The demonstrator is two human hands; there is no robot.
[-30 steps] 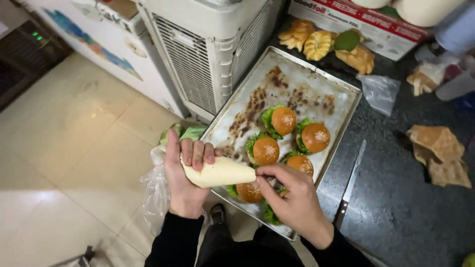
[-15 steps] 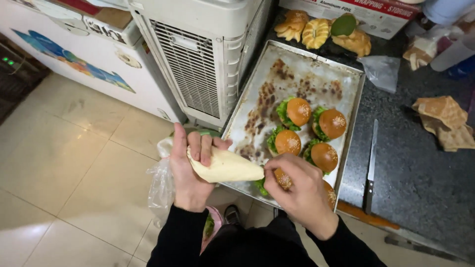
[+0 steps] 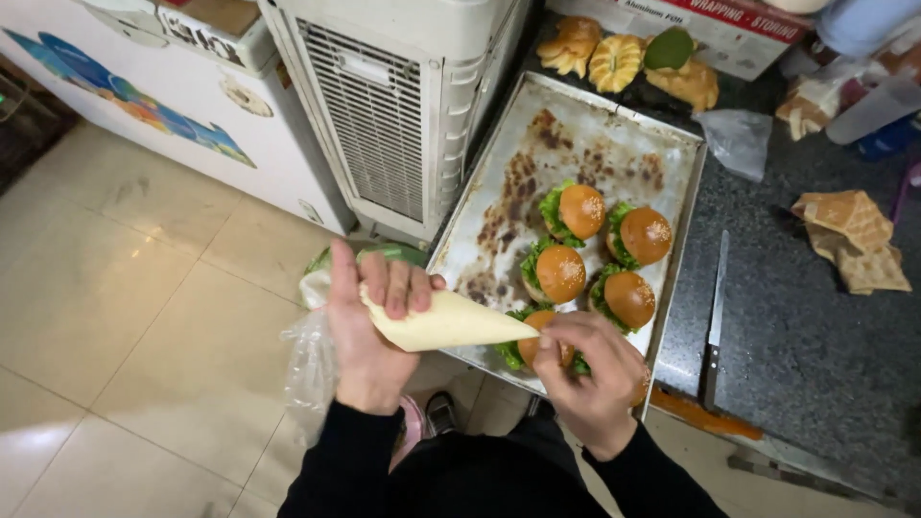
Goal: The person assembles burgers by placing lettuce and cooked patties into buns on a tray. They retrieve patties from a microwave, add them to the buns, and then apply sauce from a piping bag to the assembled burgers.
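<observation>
The left hand (image 3: 369, 336) is clamped round the fat end of a piping bag (image 3: 441, 324), whose long axis runs left to right, tip pointing at the near bun (image 3: 537, 338). The right hand (image 3: 595, 369) pinches that bun, seemingly lifting its top, at the tray's (image 3: 499, 192) near edge. The right hand is nearer; the bag tip lies just beside it. Four more buns sit mid-tray; the far half is bare. A knife (image 3: 715, 317) lies along the tray's right edge.

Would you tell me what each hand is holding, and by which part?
The left hand grips the cream-filled piping bag around its wide end; the right hand pinches a burger's top bun by its edge.
</observation>
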